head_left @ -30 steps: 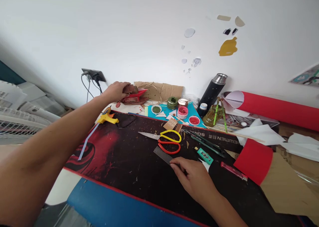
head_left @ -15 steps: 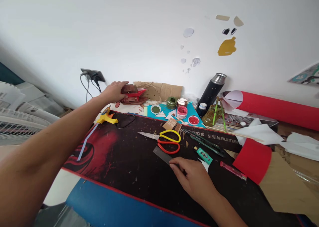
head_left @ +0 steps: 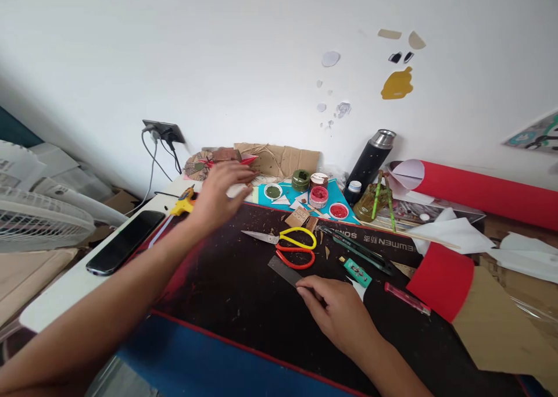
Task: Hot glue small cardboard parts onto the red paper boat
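Note:
My left hand (head_left: 224, 193) is raised over the far left of the desk mat, fingers stretched and thumb apart, with nothing visible in it. Just behind it stands a small red and brown model (head_left: 226, 154), partly covered by the fingers. My right hand (head_left: 337, 307) pinches the near end of a flat dark grey strip (head_left: 283, 270) lying low over the black mat (head_left: 244, 315). Scissors (head_left: 279, 240) with one yellow and one red handle lie just beyond the strip. A green USB-like stick (head_left: 356, 271) and a dark green utility knife (head_left: 361, 250) are beyond my right hand.
A yellow glue gun (head_left: 183, 202) and a phone (head_left: 126, 241) lie on the left. Open paint pots (head_left: 318, 196) stand on blue paper at the back, near a black thermos (head_left: 370, 161). Red sheet (head_left: 442, 281) and cardboard (head_left: 501, 327) cover the right side.
My left hand has let go of the red and brown model and moved right and toward me, uncovering a round brown piece and the phone. My right hand stays on the strip.

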